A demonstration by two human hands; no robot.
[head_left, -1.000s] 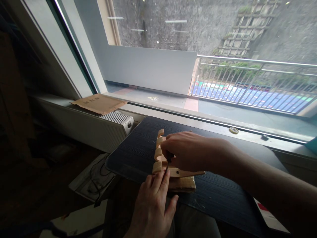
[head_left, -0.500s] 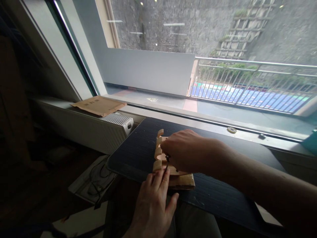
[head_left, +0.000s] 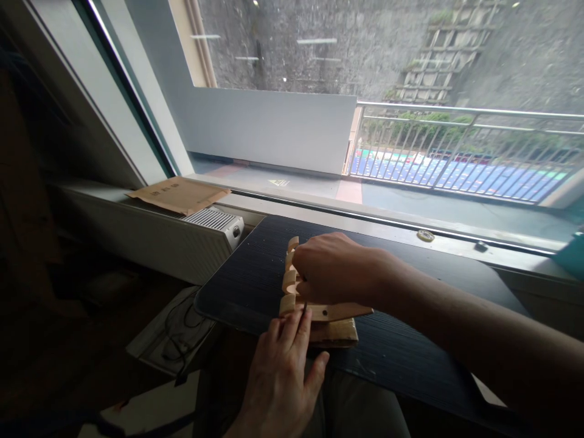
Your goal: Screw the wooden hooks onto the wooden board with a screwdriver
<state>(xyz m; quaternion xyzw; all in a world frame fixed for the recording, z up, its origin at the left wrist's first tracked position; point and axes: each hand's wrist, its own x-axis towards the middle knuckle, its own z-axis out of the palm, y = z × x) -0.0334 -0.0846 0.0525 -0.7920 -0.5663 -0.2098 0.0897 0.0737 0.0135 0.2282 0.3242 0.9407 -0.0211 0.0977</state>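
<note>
A light wooden piece with a row of curved hooks (head_left: 289, 281) lies on a thicker wood block (head_left: 335, 334) near the front edge of a dark table. My left hand (head_left: 285, 368) rests at its near end, fingertips pressed on the wood and the thumb spread apart. Above the hooks, my right hand (head_left: 331, 267) is closed in a fist over the wooden piece. Between the two hands a thin dark tool tip (head_left: 305, 307) shows beside my left fingertips; the rest of the tool is hidden in my right fist.
The dark table (head_left: 246, 274) stands against a window sill, where a round yellowish item (head_left: 425, 235) and a small black item (head_left: 480, 246) lie. Left of it are a brown envelope (head_left: 182, 193) on a white radiator (head_left: 219, 224), and cables below.
My right hand has shifted slightly left and up, and less of the tool shows. A pointed end of the wooden piece is now visible below my right wrist.
</note>
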